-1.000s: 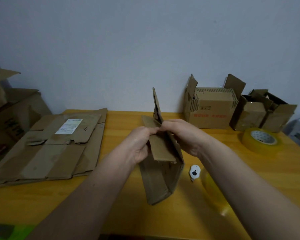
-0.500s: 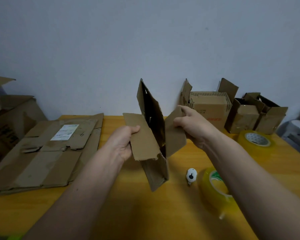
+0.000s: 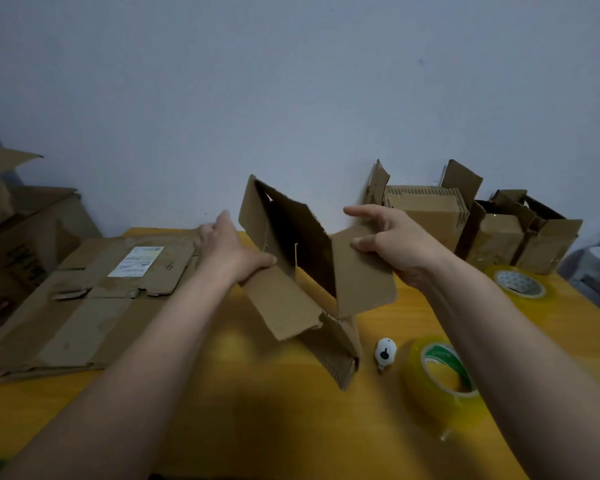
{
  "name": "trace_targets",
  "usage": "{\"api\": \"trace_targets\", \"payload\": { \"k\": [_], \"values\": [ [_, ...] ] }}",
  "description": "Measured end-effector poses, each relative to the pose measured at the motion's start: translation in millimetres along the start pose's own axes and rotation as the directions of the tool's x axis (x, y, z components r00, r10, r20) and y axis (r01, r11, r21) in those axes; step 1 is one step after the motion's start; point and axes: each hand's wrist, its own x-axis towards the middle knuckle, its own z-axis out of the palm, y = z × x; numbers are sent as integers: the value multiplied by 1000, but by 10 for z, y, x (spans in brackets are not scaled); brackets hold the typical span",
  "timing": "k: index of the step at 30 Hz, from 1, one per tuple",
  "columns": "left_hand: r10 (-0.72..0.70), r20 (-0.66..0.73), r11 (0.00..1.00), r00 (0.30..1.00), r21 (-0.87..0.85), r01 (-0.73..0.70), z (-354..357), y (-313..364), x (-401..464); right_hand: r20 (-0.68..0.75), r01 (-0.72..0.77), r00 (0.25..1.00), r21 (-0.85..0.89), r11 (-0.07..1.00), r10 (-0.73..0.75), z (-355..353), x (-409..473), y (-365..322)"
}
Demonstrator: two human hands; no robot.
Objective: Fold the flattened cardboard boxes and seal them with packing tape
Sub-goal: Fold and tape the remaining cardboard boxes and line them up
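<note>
Brown corrugated cardboard fills the middle of the view: a small box, half opened out, is held above the yellow wooden table, tilted, with its dark inside facing the camera and its flaps spread apart. The left hand grips the box's left side, thumb lying along the near-left flap and fingers reaching behind the panel. The right hand pinches the right flap between thumb and curled fingers, while its index finger sticks out straight toward the left. A stack of flattened boxes lies on the table to the left, the top one carrying a white label. Two folded boxes with raised flaps stand against the pale wall behind the right hand. Just right of the held box, a small white cutter lies on the table beside a roll of yellowish packing tape that stands tilted; a second tape roll lies flat farther back, near the table's right edge.
</note>
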Motion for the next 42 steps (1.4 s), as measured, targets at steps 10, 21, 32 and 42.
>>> {"api": "trace_targets", "payload": {
  "k": [10,21,32,42],
  "values": [
    [20,163,968,986,-249,21,-197,43,168,-121,18,993,40,999,-13,-108,4,77],
    [-3,275,938,961,-333,98,-473,-86,97,-176,-95,975,205,974,133,-164,116,54],
    [80,255,924,964,-382,24,-381,-116,32,-145,25,988,-203,979,-56,-177,134,0],
    [110,416,934,903,-355,49,-512,-46,306,84,42,995,-849,527,56,-125,498,-420]
  ]
}}
